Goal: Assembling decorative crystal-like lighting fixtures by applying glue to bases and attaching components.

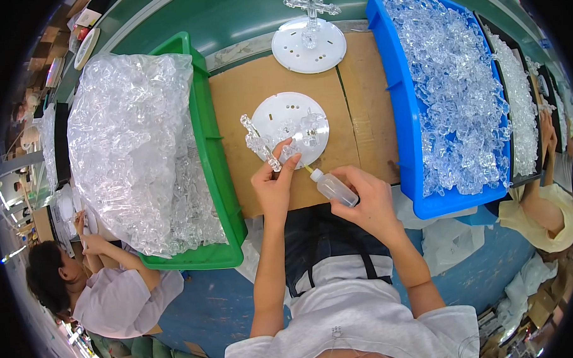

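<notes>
The left hand pinches a clear plastic cross-shaped piece between thumb and fingertips, holding it tilted over the 7 o'clock edge of a white round plastic disc that lies flat on the brown cardboard sheet covering the table. Small clear plastic figures sit on the disc toward its 4 o'clock side. The right hand is closed around a small translucent squeeze bottle with a yellowish nozzle, its tip pointing toward 10 o'clock, close to the lower end of the cross-shaped piece.

At 12 o'clock from the disc, a second white round disc carries an upright clear plastic cross.

At 9 o'clock stands a green plastic bin holding a large clear plastic bag, crumpled and filled with clear plastic parts. At 3 o'clock a blue plastic bin is heaped with loose clear plastic pieces; beyond it a dark tray holds more of the same.

A person in a light shirt sits at 8 o'clock, and another person's arm in a pale yellow sleeve shows at 4 o'clock. No labels can be made out on the bins.
</notes>
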The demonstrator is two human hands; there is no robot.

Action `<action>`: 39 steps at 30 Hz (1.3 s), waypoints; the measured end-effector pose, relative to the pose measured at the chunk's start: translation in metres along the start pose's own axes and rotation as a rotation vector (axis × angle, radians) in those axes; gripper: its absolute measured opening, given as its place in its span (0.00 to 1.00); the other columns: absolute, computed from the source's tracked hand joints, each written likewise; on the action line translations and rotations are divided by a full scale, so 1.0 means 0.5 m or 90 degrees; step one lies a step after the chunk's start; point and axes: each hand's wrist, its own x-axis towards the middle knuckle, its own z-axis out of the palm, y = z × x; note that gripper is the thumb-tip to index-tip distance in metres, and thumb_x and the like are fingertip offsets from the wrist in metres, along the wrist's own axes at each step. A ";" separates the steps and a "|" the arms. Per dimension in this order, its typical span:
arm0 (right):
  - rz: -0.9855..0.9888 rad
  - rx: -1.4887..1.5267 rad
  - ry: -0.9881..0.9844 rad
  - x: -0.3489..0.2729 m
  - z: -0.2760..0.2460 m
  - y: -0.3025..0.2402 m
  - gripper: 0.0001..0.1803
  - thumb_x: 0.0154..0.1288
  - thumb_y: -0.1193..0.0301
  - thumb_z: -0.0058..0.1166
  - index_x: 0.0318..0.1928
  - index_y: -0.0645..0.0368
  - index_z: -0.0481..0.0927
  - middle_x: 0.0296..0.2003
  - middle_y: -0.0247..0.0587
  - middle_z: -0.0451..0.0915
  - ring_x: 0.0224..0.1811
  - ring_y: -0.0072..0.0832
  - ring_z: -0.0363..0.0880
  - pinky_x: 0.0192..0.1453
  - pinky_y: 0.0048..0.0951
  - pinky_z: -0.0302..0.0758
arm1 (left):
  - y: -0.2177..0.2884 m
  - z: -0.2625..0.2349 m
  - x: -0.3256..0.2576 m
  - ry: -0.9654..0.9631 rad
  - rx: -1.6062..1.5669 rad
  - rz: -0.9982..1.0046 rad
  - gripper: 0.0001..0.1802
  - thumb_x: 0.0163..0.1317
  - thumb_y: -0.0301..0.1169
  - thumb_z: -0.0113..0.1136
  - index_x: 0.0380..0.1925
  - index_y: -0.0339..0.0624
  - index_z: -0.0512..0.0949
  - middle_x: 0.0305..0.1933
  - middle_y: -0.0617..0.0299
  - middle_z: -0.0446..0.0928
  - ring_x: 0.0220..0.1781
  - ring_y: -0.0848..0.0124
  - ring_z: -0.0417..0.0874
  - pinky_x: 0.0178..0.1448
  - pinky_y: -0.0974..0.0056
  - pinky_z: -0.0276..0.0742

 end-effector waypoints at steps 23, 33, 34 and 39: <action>0.001 0.135 0.334 0.040 0.048 0.088 0.25 0.59 0.77 0.57 0.53 0.65 0.60 0.51 0.55 0.72 0.58 0.39 0.71 0.61 0.34 0.65 | -0.006 -0.061 -0.050 0.124 0.081 0.138 0.13 0.53 0.27 0.66 0.39 0.33 0.79 0.26 0.69 0.72 0.26 0.81 0.69 0.28 0.76 0.64; 0.007 -0.045 0.159 -0.103 -0.027 0.021 0.35 0.57 0.71 0.60 0.62 0.65 0.58 0.57 0.56 0.68 0.61 0.45 0.67 0.62 0.39 0.65 | 0.119 -0.009 0.034 0.152 0.467 0.230 0.29 0.54 0.30 0.62 0.57 0.42 0.67 0.35 0.48 0.79 0.32 0.55 0.81 0.36 0.58 0.74; 0.045 0.049 0.063 -0.126 -0.058 0.002 0.33 0.55 0.70 0.62 0.60 0.61 0.63 0.54 0.51 0.72 0.58 0.40 0.71 0.58 0.35 0.70 | 0.119 -0.005 0.045 0.174 0.442 0.235 0.25 0.54 0.28 0.60 0.55 0.43 0.70 0.32 0.47 0.79 0.31 0.54 0.81 0.37 0.57 0.74; 0.009 0.022 0.044 -0.087 -0.327 -0.095 0.21 0.54 0.71 0.62 0.49 0.58 0.77 0.46 0.39 0.80 0.51 0.31 0.77 0.48 0.28 0.74 | 0.178 0.018 0.120 0.242 0.457 0.282 0.16 0.56 0.25 0.55 0.47 0.44 0.76 0.31 0.44 0.79 0.31 0.50 0.80 0.37 0.55 0.73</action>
